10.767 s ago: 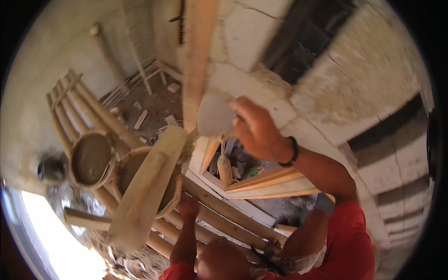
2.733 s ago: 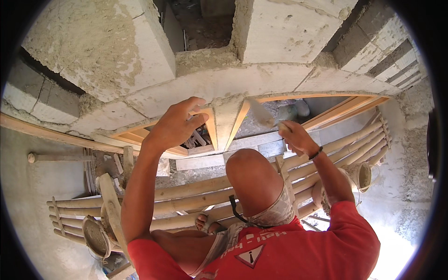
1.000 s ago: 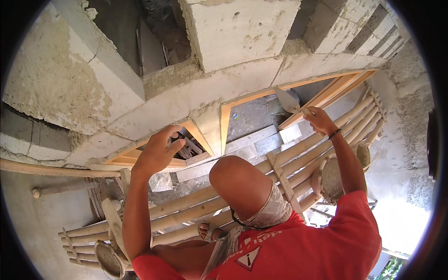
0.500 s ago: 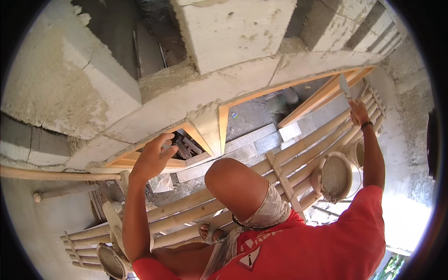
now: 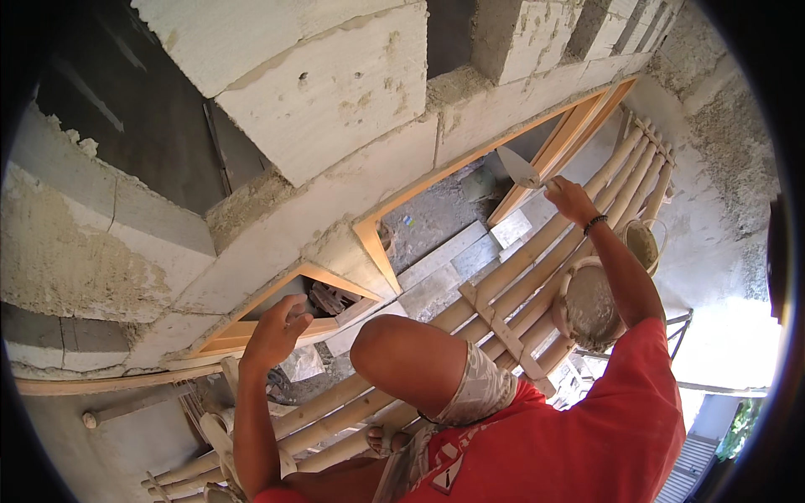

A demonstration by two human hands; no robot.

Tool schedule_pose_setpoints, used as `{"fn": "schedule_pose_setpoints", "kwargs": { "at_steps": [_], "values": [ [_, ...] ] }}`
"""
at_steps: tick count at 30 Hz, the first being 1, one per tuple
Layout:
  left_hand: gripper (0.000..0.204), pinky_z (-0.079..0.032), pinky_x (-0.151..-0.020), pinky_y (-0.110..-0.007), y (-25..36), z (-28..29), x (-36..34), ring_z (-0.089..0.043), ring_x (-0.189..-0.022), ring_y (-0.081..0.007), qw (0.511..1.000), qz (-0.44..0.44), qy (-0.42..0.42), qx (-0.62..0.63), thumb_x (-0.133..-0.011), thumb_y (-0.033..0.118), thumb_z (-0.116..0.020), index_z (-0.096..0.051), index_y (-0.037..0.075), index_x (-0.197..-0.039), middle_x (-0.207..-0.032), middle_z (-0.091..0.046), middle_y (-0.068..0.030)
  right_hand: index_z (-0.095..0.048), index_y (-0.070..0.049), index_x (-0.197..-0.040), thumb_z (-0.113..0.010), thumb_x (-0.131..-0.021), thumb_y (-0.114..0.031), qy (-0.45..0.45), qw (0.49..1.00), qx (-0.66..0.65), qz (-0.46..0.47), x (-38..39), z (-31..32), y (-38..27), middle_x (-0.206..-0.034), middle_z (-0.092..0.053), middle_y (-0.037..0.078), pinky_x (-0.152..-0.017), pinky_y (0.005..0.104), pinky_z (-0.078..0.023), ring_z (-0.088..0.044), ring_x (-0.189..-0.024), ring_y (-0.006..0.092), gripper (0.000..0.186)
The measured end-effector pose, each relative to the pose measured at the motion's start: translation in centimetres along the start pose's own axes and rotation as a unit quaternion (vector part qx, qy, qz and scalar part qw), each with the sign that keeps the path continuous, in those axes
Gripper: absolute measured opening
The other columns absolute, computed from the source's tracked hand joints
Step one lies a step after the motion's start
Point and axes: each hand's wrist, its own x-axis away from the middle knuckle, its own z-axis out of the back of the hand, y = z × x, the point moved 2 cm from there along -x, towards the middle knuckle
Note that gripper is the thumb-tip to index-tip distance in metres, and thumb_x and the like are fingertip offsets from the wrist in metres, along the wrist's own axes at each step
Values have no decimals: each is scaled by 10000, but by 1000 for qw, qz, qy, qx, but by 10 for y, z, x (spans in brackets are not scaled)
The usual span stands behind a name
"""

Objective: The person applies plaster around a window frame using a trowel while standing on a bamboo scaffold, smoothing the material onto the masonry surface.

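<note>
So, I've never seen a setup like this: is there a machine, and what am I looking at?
There's no robot here, just a person with bare hands. Every picture comes from one wide camera worn on the person's head, looking down, so straight edges bend near the rim. The right hand has a trowel in its grip. The left hand appears empty, half-open near a wooden frame in a pale block wall. Below, a platform of round poles carries a bucket of grey paste.

Passable: gap inside right-hand timber window frame [image 5: 377, 254], my trowel [image 5: 516, 168] overlapping its far end. Obstructions: masonry mullion [image 5: 347, 260] at its left; my bent knee [image 5: 392, 352] below; mortar bucket [image 5: 561, 315] at my right.
</note>
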Motion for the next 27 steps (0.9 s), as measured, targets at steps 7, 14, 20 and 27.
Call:
{"fn": "schedule_pose_setpoints", "kwargs": {
  "at_steps": [7, 14, 20, 27],
  "values": [
    [443, -503, -865, -363, -13, -21, -15, -629, -959, -235, 997, 48, -55, 4, -952, 260, -636, -539, 13, -1306, -1110, -647, -158, -621, -54, -1076, -564, -910, -380, -28, 996, 79, 39, -43, 16, 6, -925, -684, 223, -818, 506, -508, -647, -930, 420, 371],
    [452, -498, -881, -359, -5, -27, -23, -630, -973, -229, 995, 75, -61, -22, -949, 269, -640, -544, 6, -1304, -1109, -655, -138, -605, -52, -1071, -550, -915, -419, -77, 988, 126, 54, -79, 22, 26, -937, -680, 254, -809, 511, -513, -648, -937, 431, 403],
    [442, -515, -850, -372, -14, -43, -41, -669, -953, -279, 996, 33, -79, 1, -944, 254, -641, -548, 20, -1307, -1155, -663, -201, -637, -27, -1234, -490, -965, -366, -28, 917, 375, -131, -121, 158, 261, -1190, -626, 291, -938, 472, -504, -628, -1090, 419, 457],
    [444, -523, -803, -362, -18, -35, -26, -670, -915, -240, 990, 96, -98, 0, -941, 231, -657, -540, 18, -1313, -1096, -671, -167, -605, -15, -1092, -544, -951, -418, 44, 987, 116, -103, -90, 31, 156, -1068, -657, 264, -875, 510, -498, -620, -1021, 459, 431]
  ]
}}
